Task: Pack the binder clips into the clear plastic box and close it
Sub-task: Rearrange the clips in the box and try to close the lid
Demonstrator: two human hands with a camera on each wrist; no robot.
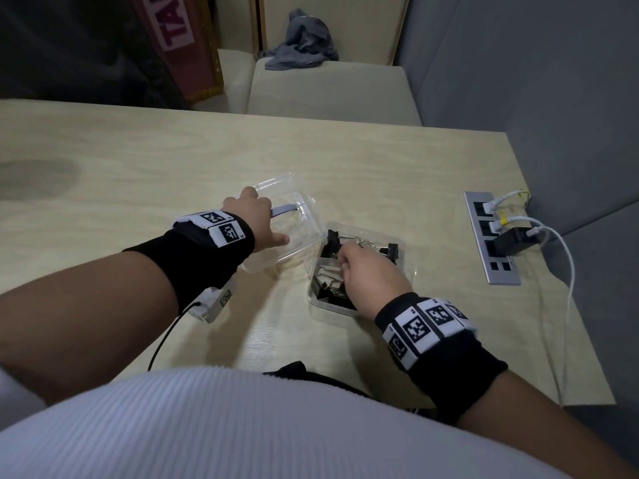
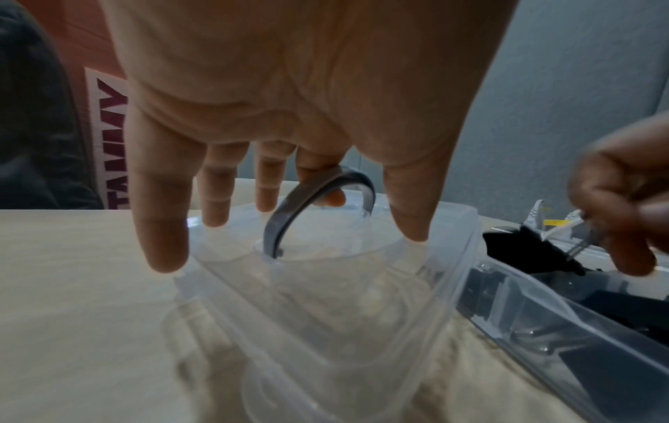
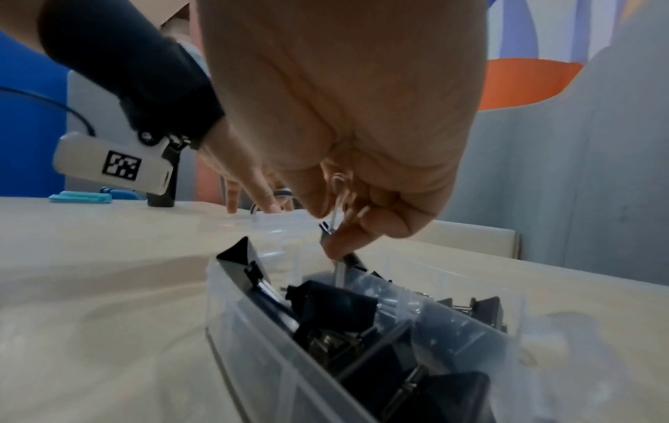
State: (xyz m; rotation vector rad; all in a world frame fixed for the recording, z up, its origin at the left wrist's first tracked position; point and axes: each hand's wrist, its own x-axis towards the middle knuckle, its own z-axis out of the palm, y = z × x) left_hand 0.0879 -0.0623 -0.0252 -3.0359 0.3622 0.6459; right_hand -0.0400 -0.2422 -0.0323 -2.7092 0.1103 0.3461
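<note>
Dim, soft light; blurred wide-angle edges

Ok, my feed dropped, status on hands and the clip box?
Left hand open, fingers spread on the lid. Right hand pinches a binder clip by its wire handles over the clear box. Box open, clips inside. Nothing in the way.

Clear plastic box (image 1: 363, 305) open — black binder clips (image 1: 326, 293) inside; lid (image 1: 294, 219) alongside.
</note>
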